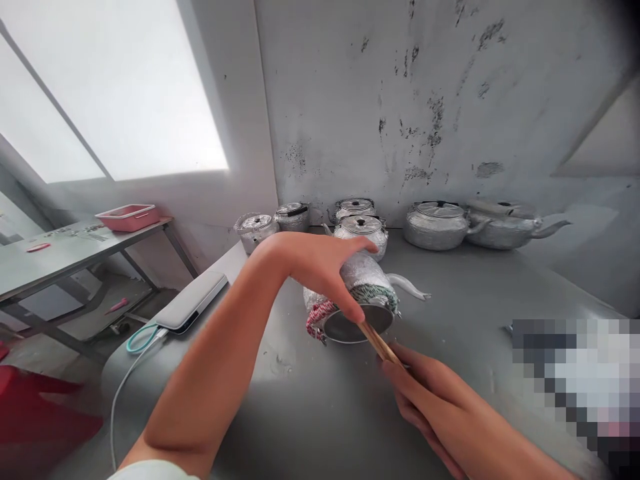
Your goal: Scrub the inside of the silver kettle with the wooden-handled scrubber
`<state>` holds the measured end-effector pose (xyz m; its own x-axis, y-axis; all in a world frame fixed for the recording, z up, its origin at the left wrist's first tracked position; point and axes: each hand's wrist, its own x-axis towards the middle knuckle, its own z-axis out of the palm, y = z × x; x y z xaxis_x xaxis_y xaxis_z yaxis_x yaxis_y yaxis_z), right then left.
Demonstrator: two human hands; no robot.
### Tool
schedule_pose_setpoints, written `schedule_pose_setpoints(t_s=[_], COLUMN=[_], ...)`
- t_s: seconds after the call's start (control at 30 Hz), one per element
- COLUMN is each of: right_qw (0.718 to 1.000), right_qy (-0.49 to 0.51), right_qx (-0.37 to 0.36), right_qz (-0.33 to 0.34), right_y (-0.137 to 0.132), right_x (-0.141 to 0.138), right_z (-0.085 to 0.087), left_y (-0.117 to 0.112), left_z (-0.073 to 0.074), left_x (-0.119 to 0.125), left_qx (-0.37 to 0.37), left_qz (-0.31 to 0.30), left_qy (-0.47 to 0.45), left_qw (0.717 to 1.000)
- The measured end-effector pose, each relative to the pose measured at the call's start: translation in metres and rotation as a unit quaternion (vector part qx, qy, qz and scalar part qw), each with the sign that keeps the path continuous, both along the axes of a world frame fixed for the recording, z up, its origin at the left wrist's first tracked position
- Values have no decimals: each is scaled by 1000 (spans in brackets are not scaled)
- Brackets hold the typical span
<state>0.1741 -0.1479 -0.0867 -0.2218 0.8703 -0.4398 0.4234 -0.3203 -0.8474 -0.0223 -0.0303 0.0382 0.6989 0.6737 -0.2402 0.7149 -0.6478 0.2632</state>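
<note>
A silver metal kettle (367,272) lies tipped on the grey table, its round opening facing me and its spout pointing right. Red and green braided trim (376,293) runs around the opening. My left hand (320,267) grips the kettle from above and the left, thumb down by the rim and fingers over its far side. In my right hand (420,380) is a slim wooden stick (381,345), held in closed fingers. The stick's far end meets the opening near my left thumb; whether it goes inside is hidden.
Several silver kettles (437,225) stand along the wall behind. A pale power bank (193,303) with a cable lies at the table's left edge. A pink basin (131,217) sits on another table at left, above a red stool (45,407). A blurred-out patch covers the right edge.
</note>
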Motion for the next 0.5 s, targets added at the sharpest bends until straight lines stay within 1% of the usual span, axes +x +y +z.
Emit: schedule_pose_setpoints(t_s=[0.07, 0.17, 0.23, 0.3, 0.37, 0.43, 0.5], right_qw=[1000, 1000, 1000, 999, 999, 999, 999], right_qy=[4, 14, 12, 8, 7, 9, 15], right_qx=[1, 2, 1, 1, 4, 9, 20], right_qz=[12, 23, 23, 32, 46, 48, 42], right_y=[-1, -4, -7, -11, -13, -15, -15], right_x=[0, 0, 0, 0, 0, 0, 1], right_z=[1, -2, -5, -7, -10, -12, -15], left_y=[-1, -3, -5, -9, -13, -17, -18], left_z=[0, 0, -1, -4, -8, -14, -21], left_x=[2, 2, 2, 2, 3, 5, 6], left_qx=[2, -14, -22, -33, -53, -71, -53], left_qz=[-26, -38, -29, -7, 14, 18, 13], left_qy=[0, -5, -19, -33, -44, -62, -93], left_qw=[1000, 999, 999, 999, 998, 995, 994])
